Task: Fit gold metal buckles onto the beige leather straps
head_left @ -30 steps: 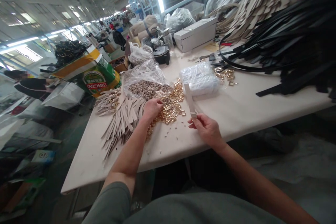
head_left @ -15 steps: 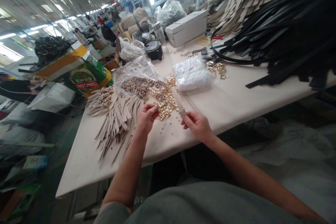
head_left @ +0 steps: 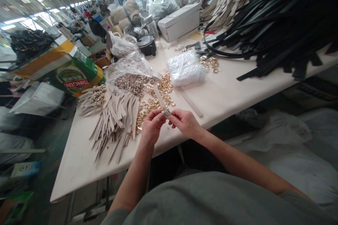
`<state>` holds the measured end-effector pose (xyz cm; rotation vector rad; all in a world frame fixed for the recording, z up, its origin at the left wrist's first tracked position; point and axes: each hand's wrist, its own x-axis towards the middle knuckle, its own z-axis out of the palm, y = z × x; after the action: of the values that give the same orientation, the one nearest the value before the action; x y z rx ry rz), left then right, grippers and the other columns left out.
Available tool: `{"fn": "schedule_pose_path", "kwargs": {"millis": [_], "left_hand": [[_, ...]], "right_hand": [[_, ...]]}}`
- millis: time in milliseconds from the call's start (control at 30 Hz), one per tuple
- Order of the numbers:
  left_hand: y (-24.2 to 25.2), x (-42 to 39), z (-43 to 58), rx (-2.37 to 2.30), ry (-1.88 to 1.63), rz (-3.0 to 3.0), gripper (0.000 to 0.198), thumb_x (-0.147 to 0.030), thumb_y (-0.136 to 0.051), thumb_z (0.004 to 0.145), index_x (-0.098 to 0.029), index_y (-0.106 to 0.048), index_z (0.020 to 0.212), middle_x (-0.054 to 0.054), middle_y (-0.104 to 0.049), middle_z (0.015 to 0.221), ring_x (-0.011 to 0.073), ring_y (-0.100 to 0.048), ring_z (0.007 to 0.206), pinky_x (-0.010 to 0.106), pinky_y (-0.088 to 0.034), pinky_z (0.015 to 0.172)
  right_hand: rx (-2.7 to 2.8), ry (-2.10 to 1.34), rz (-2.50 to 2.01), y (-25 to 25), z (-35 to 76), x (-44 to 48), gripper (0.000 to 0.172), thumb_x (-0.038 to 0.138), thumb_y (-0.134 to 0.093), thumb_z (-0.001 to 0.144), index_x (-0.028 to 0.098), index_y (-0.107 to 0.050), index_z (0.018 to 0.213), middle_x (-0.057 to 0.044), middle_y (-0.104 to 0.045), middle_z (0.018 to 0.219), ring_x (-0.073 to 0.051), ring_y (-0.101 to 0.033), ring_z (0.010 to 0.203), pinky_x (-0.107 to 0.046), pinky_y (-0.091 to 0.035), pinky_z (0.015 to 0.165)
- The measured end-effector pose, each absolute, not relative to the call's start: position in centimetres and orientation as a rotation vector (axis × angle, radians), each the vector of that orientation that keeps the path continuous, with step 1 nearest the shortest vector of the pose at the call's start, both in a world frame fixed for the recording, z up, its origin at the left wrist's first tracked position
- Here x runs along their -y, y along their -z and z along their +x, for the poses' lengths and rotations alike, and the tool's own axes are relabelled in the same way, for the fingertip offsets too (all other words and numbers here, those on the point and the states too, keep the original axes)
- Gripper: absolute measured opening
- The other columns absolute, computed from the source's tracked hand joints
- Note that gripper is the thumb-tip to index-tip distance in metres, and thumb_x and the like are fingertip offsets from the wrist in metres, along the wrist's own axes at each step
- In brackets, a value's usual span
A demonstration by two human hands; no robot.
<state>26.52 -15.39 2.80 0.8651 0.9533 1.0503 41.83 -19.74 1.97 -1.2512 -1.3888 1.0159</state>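
Strap point(head_left: 160, 97), near end pinched by your left hand point(head_left: 153, 126) and right hand point(head_left: 185, 122); buckles point(head_left: 166, 83) lie just beyond both, packet point(head_left: 186, 68) beyond your right hand, loops point(head_left: 132, 83) beyond your left.

The strap point(head_left: 160, 97) is pale beige, flat and narrow, with straight long edges. I have its near end pinched between the fingertips of my left hand point(head_left: 153, 126) and my right hand point(head_left: 182, 122), just over the front part of the worktop point(head_left: 224, 95). At that end, a small, squarish beige bit shows between my fingers; I can't tell whether it is a fold or a separate loop, since my fingertips cover part of it. The rest sticks out free, away from me and slanting to the left, straight and unbent. It crosses in front of the gold buckles point(head_left: 166, 81); whether it touches them I can't tell.
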Motion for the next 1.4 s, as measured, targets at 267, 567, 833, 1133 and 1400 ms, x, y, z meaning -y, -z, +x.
{"fn": "schedule_pose_path", "kwargs": {"millis": [267,567,833,1133,1400], "left_hand": [[-2.5,15.1,25.6,-0.992,-0.974,1.168,0.026,-0.032,-0.086,0.066,-0.019,-0.077,0.086,0.002,-0.075,0.081,0.0112,-0.063,0.068,0.026,-0.053,0.069],[-2.2,14.7,24.7,-0.959,-0.947,1.719,0.014,-0.028,-0.079,0.077,-0.021,-0.079,0.089,0.005,-0.07,0.088,0.0147,-0.064,0.079,0.025,-0.052,0.07],[-0.7,14.9,24.4,-0.95,-0.992,1.737,0.013,-0.027,-0.077,0.08,-0.021,-0.077,0.09,0.005,-0.069,0.089,0.0152,-0.065,0.081,0.026,-0.053,0.072],[-0.7,14.1,24.1,-0.912,-0.88,1.552,0.014,-0.026,-0.08,0.076,-0.022,-0.079,0.089,0.004,-0.072,0.087,0.016,-0.065,0.08,0.028,-0.053,0.075],[-1.0,14.4,24.1,-0.93,-0.937,1.664,0.015,-0.028,-0.082,0.073,-0.022,-0.08,0.087,0.006,-0.073,0.087,0.0174,-0.066,0.082,0.028,-0.053,0.074]], "right_hand": [[1.564,-1.087,-1.3,-1.9,43.6,19.6,0.019,0.029,-0.057,0.093,0.018,-0.062,0.078,0.001,-0.069,0.068,-0.012,-0.066,0.058,-0.022,-0.047,0.059],[1.756,-1.042,-1.317,-0.8,44.6,19.2,0.022,0.027,-0.057,0.095,0.017,-0.062,0.076,-0.001,-0.072,0.069,-0.011,-0.065,0.059,-0.021,-0.041,0.062],[1.975,-0.67,-1.559,-1.2,44.0,19.1,0.028,0.032,-0.061,0.094,0.019,-0.061,0.07,-0.002,-0.066,0.066,-0.015,-0.055,0.062,-0.027,-0.026,0.059],[1.934,-0.859,-1.41,-1.0,44.6,19.0,0.022,0.028,-0.06,0.096,0.019,-0.064,0.076,0.0,-0.07,0.069,-0.012,-0.058,0.063,-0.024,-0.03,0.061],[1.9,-0.856,-1.42,-0.9,44.5,18.9,0.016,0.024,-0.06,0.096,0.019,-0.068,0.082,0.0,-0.073,0.071,-0.013,-0.062,0.065,-0.024,-0.033,0.063]]}}
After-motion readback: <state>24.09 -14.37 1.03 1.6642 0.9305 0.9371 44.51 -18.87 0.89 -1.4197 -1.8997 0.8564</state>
